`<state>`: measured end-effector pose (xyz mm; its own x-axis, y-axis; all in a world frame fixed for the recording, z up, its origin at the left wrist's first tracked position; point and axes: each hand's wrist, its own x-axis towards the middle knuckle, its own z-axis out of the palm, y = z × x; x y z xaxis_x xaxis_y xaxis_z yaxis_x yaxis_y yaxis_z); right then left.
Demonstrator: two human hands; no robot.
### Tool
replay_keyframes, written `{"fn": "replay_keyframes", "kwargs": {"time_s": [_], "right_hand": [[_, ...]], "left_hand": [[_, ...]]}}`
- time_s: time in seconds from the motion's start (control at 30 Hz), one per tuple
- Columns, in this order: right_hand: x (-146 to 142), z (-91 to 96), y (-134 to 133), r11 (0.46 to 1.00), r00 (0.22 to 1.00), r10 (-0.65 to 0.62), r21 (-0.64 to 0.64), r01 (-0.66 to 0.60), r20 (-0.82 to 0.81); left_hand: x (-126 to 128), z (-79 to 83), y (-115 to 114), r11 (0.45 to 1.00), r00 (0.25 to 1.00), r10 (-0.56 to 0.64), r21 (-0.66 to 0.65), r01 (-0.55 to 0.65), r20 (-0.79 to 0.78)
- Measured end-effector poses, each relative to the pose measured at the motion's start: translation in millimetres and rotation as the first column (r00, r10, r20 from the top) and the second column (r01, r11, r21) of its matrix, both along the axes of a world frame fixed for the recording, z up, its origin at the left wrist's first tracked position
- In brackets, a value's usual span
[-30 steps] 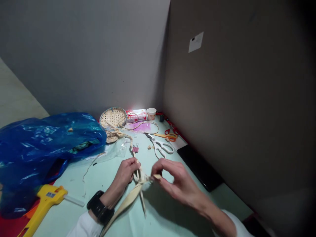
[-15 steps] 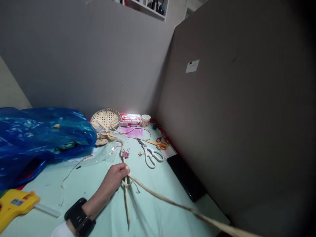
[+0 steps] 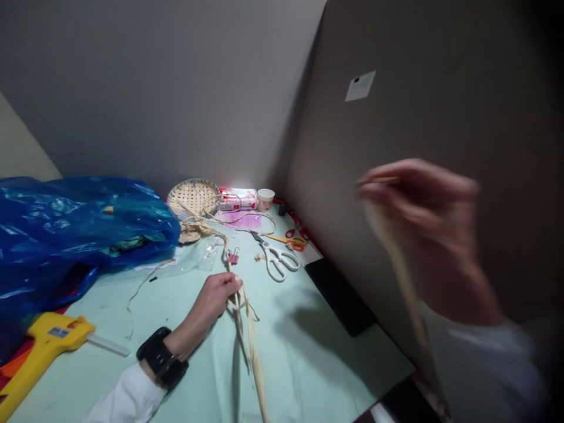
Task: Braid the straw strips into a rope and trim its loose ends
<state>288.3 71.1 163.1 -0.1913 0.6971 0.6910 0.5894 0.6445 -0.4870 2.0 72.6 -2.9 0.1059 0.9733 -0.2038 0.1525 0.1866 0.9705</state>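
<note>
- Head view: left hand (image 3: 217, 294) rests low over the green table (image 3: 194, 388), thumb and fingertips pinched together on a bunch of pale fibre strips (image 3: 257, 370).
- Strips fan out below that pinch toward the near edge; one small curled end sticks out on the right. Above it, a braided cord (image 3: 227, 242) runs back toward the woven basket (image 3: 194, 197).
- Pink binder clip (image 3: 233, 258) sits at the cord just past the left fingers. Can't tell if it bites the cord.
- Right hand (image 3: 423, 223) is high on the right, well apart from the left, motion-blurred. Fingers look closed on a long strip (image 3: 400, 267) that trails down past the forearm. Its lower end isn't traceable.
- Handling, my read: very light, limp, dry and papery. Likely to split or fray if yanked, twists easily.
- Best hold: flat pinch right at the junction of strips and cord; take loose strips near their ends, even tension.
- White-handled scissors (image 3: 269, 249) lie beyond, right of the clip.
</note>
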Motion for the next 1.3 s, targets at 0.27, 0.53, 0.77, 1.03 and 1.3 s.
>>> {"fn": "replay_keyframes", "kwargs": {"time_s": [0.27,0.53,0.77,1.03,1.3], "right_hand": [[-50.2,-71.6,99.0,0.960,0.877,-0.037,-0.226,0.164,0.478],[-120.2,-112.3,10.7,0.825,0.913,0.253,-0.564,-0.031,0.320],[-126.6,-144.0,17.6,0.699,0.966,0.250,-0.703,-0.128,0.073],[-121.6,-140.9,16.0,0.729,0.982,0.163,-0.683,-0.055,0.096],[-125.7,-154.5,23.5,0.666,0.994,0.099,-0.738,-0.103,-0.050]], "left_hand": [[0.2,2.3,-3.5,1.000,1.000,0.009,0.004,-0.009,0.000],[1.5,0.8,-3.6,1.000,0.997,0.001,-0.019,0.001,0.081],[0.8,-2.4,-1.3,0.999,0.994,-0.014,-0.047,0.019,0.111],[-4.9,-0.8,-5.7,0.999,0.988,-0.023,-0.036,0.029,0.152],[-5.1,2.3,-6.7,0.999,0.987,0.005,-0.033,0.000,0.161]]}}
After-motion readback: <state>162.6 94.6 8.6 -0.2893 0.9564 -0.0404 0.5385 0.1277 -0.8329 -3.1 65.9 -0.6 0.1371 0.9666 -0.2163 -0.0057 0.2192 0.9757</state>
